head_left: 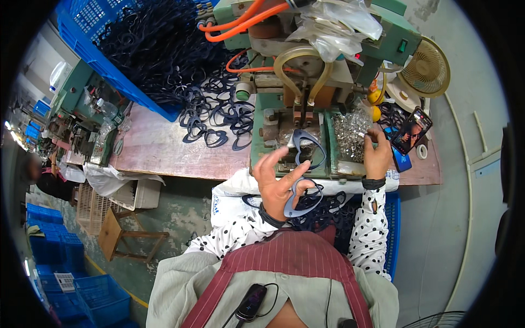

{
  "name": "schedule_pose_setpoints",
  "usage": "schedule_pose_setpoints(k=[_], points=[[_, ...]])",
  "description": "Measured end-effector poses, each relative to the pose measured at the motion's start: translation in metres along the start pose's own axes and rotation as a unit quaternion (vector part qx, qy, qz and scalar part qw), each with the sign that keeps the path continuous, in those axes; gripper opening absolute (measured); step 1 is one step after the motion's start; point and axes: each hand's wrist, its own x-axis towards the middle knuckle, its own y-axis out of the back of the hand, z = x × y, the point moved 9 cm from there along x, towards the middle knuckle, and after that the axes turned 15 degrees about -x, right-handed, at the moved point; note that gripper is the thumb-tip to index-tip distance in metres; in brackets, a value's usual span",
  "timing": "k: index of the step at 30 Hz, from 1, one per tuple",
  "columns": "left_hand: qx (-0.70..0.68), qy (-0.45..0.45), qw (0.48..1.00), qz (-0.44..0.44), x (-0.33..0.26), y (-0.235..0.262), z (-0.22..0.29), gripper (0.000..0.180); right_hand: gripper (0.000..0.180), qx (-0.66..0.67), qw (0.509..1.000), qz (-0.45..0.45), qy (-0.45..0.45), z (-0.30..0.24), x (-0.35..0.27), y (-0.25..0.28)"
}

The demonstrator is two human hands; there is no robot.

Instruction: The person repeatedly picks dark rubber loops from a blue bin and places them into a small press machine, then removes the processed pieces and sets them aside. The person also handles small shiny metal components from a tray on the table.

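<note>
My left hand (276, 183), its fingers partly spread, holds a blue-grey plastic frame with two open loops (319, 153), like a goggle frame. One loop stands up in front of the green machine's (261, 158) working area; the other hangs by my palm. My right hand (377, 156) is at the right edge of a tray heaped with small shiny metal pieces (350, 134). Its thumb and fingers are curled together, and anything between the tips is too small to make out. Copper-coloured electrode blocks (304, 117) sit above the machine's working spot.
Dark looped frames (210, 123) lie on the table (164, 147), spilling from a blue crate (117, 82). More frames fill a crate (392, 229) by my lap. A phone (413, 131) and a small fan (426, 65) stand right. A wooden stool (117, 235) is left.
</note>
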Motion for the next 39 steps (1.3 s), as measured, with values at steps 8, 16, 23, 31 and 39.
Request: schedule_pose_setpoints(k=[8, 16, 23, 31, 39], points=[[0.083, -0.106, 0.988, -0.079, 0.008, -0.014, 0.014, 0.044, 0.016, 0.007, 1.000, 0.011, 0.008, -0.001, 0.001, 0.000], [0.032, -0.108, 0.986, -0.120, 0.018, -0.015, 0.008, 0.043, 0.015, -0.042, 0.997, 0.040, 0.042, 0.014, -0.004, -0.010], [0.038, -0.115, 0.983, -0.136, 0.023, -0.013, 0.013, 0.044, 0.016, -0.005, 1.000, -0.020, 0.021, 0.021, -0.003, -0.016], [0.006, -0.125, 0.983, -0.135, 0.023, -0.011, 0.007, 0.045, 0.019, -0.137, 0.983, -0.106, 0.064, 0.000, -0.019, -0.054], [-0.047, -0.085, 0.985, -0.145, 0.004, 0.024, -0.057, 0.035, 0.008, 0.072, 0.996, -0.019, 0.042, 0.013, -0.013, -0.041]])
